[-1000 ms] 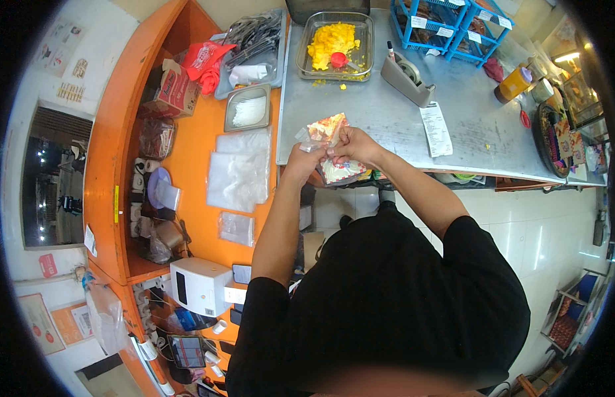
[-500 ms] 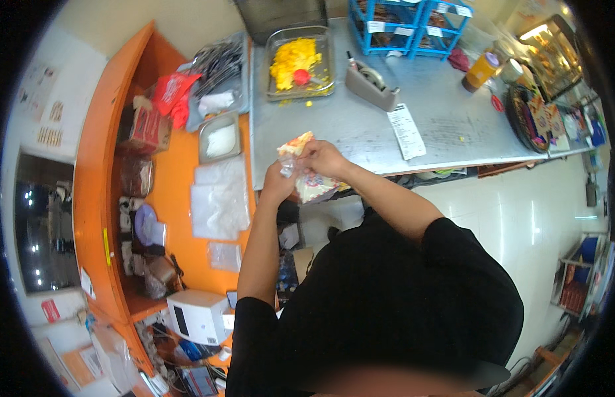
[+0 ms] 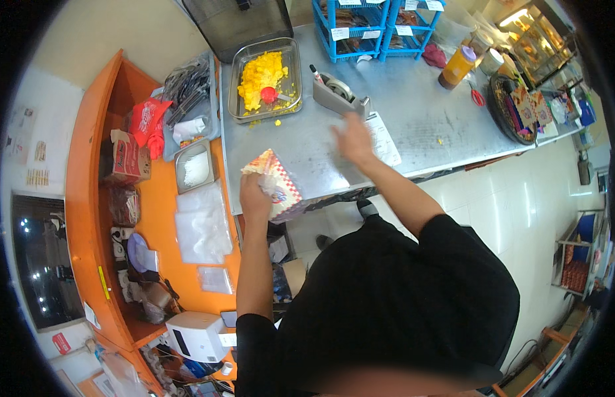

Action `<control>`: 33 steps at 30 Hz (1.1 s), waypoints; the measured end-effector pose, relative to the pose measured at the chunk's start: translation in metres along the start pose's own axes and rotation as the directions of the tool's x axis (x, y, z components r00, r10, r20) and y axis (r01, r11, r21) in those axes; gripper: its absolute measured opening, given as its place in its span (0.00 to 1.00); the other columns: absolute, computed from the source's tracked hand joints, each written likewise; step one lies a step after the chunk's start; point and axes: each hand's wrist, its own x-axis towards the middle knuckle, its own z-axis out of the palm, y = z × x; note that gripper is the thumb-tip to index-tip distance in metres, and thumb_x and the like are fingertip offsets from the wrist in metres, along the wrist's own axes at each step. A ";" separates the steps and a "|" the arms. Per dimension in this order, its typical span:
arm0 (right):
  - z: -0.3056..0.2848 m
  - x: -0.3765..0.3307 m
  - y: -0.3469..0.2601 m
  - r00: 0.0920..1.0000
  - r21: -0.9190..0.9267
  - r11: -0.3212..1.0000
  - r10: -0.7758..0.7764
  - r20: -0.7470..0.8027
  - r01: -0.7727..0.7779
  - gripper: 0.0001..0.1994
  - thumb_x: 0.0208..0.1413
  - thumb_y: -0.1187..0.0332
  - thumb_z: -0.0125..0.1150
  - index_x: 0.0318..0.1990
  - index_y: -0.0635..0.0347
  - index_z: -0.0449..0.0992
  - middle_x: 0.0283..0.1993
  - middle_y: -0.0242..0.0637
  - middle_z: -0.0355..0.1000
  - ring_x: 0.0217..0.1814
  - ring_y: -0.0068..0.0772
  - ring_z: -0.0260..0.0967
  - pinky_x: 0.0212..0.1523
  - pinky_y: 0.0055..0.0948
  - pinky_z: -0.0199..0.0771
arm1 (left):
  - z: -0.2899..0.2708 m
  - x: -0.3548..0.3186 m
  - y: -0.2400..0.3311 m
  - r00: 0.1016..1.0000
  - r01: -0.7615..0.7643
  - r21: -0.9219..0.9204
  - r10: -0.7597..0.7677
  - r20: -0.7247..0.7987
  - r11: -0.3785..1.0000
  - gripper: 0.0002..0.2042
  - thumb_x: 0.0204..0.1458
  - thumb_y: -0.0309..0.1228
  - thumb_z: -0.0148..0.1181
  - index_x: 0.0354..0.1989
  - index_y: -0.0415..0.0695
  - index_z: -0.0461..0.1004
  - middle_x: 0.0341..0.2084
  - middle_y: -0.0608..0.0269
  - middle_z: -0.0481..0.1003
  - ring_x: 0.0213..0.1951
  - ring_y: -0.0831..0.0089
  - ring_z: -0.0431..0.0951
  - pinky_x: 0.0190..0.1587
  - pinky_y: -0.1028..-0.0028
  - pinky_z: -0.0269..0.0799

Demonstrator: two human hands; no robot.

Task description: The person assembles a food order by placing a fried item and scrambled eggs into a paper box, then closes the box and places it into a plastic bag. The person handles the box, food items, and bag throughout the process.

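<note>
My left hand (image 3: 256, 198) is closed around a printed food packet (image 3: 285, 192) with a red-and-white checked edge and clear plastic about it. The packet is tilted over the near left edge of the steel counter (image 3: 307, 155). My right hand (image 3: 355, 142), somewhat blurred, is stretched over the counter with thumb and fingers apart and nothing visible in it. Its fingertips are by the near end of a grey tape dispenser (image 3: 334, 99), though contact cannot be made out. A printed paper slip (image 3: 385, 142) lies just right of that hand.
A steel tray (image 3: 291, 109) of yellow food holds a red scoop (image 3: 269, 94). Blue racks (image 3: 350, 46) and a sauce bottle (image 3: 458, 68) stand farther back. Clear plastic bags (image 3: 203, 228) lie on the orange shelf at left, near a white printer-like machine (image 3: 195, 336).
My right hand has left the packet and moved right to the tape dispenser. My left hand keeps the packet, which shows more of its printed side. The view has shifted.
</note>
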 end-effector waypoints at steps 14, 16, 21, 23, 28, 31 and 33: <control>-0.034 -0.042 0.132 0.623 0.468 0.827 -0.193 0.758 -0.313 0.30 0.60 0.52 0.65 0.60 0.70 0.72 0.53 0.58 0.76 0.59 0.51 0.74 0.60 0.42 0.71 | 0.142 0.002 0.173 0.720 0.689 -0.717 -0.219 0.659 0.109 0.21 0.65 0.44 0.58 0.51 0.36 0.77 0.43 0.53 0.80 0.48 0.65 0.79 0.54 0.64 0.72; -0.051 -0.008 0.118 0.776 0.299 0.942 -0.071 0.626 -0.155 0.28 0.60 0.53 0.67 0.59 0.65 0.70 0.47 0.48 0.78 0.48 0.40 0.76 0.48 0.37 0.75 | 0.144 0.015 0.164 0.794 0.575 -0.800 -0.354 0.493 0.175 0.17 0.64 0.39 0.60 0.51 0.37 0.77 0.43 0.57 0.81 0.46 0.70 0.80 0.50 0.68 0.74; -0.047 0.152 0.093 0.762 0.045 0.959 0.194 0.618 -0.281 0.35 0.58 0.48 0.65 0.66 0.61 0.65 0.62 0.60 0.71 0.58 0.59 0.74 0.58 0.50 0.75 | 0.112 0.004 0.145 0.829 0.506 -0.798 -0.440 0.345 0.328 0.12 0.60 0.26 0.64 0.51 0.39 0.77 0.42 0.63 0.82 0.42 0.75 0.81 0.47 0.71 0.77; -0.045 0.186 0.097 0.478 0.026 0.893 0.216 0.852 -0.449 0.31 0.60 0.50 0.64 0.63 0.61 0.68 0.60 0.55 0.72 0.54 0.57 0.75 0.53 0.53 0.77 | 0.101 -0.008 0.145 0.848 0.478 -0.803 -0.423 0.318 0.356 0.13 0.60 0.25 0.64 0.53 0.39 0.77 0.43 0.63 0.82 0.43 0.74 0.81 0.48 0.71 0.77; -0.044 0.149 0.159 0.374 0.355 0.464 -0.054 0.926 -0.812 0.13 0.71 0.58 0.53 0.45 0.57 0.76 0.46 0.35 0.73 0.43 0.37 0.75 0.45 0.39 0.80 | 0.085 -0.039 0.155 0.819 0.432 -0.851 -0.526 0.230 0.300 0.13 0.61 0.23 0.61 0.54 0.39 0.76 0.46 0.63 0.81 0.46 0.73 0.80 0.51 0.70 0.76; -0.025 0.109 0.189 0.531 0.374 0.685 0.023 0.847 -0.626 0.11 0.72 0.62 0.53 0.42 0.59 0.77 0.41 0.33 0.75 0.43 0.30 0.75 0.45 0.34 0.78 | 0.077 -0.057 0.162 0.788 0.478 -0.813 -0.571 0.231 0.332 0.14 0.62 0.23 0.59 0.57 0.40 0.74 0.48 0.62 0.80 0.48 0.72 0.80 0.52 0.69 0.76; -0.025 0.090 0.186 0.586 0.402 0.792 -0.070 0.808 -0.459 0.11 0.71 0.62 0.55 0.44 0.61 0.78 0.38 0.32 0.75 0.42 0.27 0.74 0.46 0.30 0.77 | 0.072 -0.062 0.162 0.830 0.401 -0.873 -0.514 0.218 0.278 0.15 0.63 0.23 0.58 0.57 0.41 0.74 0.49 0.62 0.80 0.48 0.72 0.80 0.52 0.69 0.76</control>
